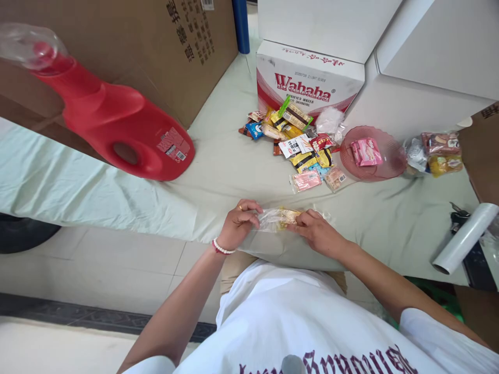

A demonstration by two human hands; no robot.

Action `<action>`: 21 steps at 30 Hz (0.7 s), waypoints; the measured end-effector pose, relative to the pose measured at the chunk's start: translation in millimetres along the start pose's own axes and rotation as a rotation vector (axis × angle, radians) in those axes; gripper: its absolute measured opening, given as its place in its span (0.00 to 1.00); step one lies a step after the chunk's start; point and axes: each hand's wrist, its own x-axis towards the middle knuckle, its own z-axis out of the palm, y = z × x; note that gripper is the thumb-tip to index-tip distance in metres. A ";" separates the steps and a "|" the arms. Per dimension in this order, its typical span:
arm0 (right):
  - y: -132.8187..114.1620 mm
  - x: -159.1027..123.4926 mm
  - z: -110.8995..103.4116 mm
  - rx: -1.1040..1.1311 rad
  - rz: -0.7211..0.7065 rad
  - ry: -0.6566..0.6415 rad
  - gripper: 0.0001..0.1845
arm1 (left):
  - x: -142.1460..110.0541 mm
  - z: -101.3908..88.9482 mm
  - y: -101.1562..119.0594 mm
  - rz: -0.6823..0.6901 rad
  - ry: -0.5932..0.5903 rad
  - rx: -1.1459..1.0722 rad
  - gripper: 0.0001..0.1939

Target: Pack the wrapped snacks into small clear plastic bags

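Close to the table's front edge lies a clear plastic bag [268, 220]. My left hand [238, 224], with a ring and a beaded bracelet, has its curled fingers closed on the bag's left end. At the other side, my right hand [317, 232] pinches a gold-and-yellow wrapped snack [288, 216] that lies in or against the bag; which of the two I cannot tell. Beyond my hands is a heap of wrapped snacks [300, 140]. A pink glass bowl [393, 167] with pink snack packets [366, 152] in it stands to the right of the heap.
A large red detergent bottle [136, 135] is at the left, beside a brown carton [156, 62]. A Wahaba-style printed water carton [307, 83] backs the heap. Bagged snacks [442, 150] sit right of the bowl, and a white roll [465, 239] rests at the right edge.
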 end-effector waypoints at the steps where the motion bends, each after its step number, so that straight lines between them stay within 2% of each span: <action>1: 0.4 -0.7 1.9 0.037 0.009 0.024 0.26 | -3.2 -4.6 1.6 0.027 -0.054 -0.017 0.13; 4: -1.6 -1.8 4.6 0.129 0.038 0.063 0.24 | -5.4 -6.4 6.5 0.006 -0.117 0.052 0.13; 9: -9.7 -3.4 6.7 0.202 0.159 0.149 0.22 | 7.7 23.8 15.2 -0.308 0.003 0.542 0.16; 11: -11.9 -4.4 8.0 0.211 0.183 0.172 0.26 | 8.8 32.3 16.4 -0.308 -0.038 0.662 0.27; 13: -12.6 -5.7 9.8 0.183 0.175 0.145 0.30 | 4.1 31.6 15.6 -0.261 -0.103 0.717 0.27; 15: -12.1 -7.0 12.5 0.142 0.168 0.111 0.31 | -4.2 22.6 14.9 -0.238 -0.118 0.704 0.15; 17: -11.5 -7.6 16.0 0.118 0.183 0.106 0.32 | -11.7 11.1 18.0 -0.229 -0.053 0.596 0.08; 19: -11.6 -6.7 19.3 0.112 0.209 0.116 0.32 | -14.8 5.1 27.1 -0.235 0.010 0.409 0.08; 21: -12.7 -4.3 21.2 0.117 0.221 0.134 0.31 | -11.6 10.7 40.7 -0.274 0.011 0.203 0.09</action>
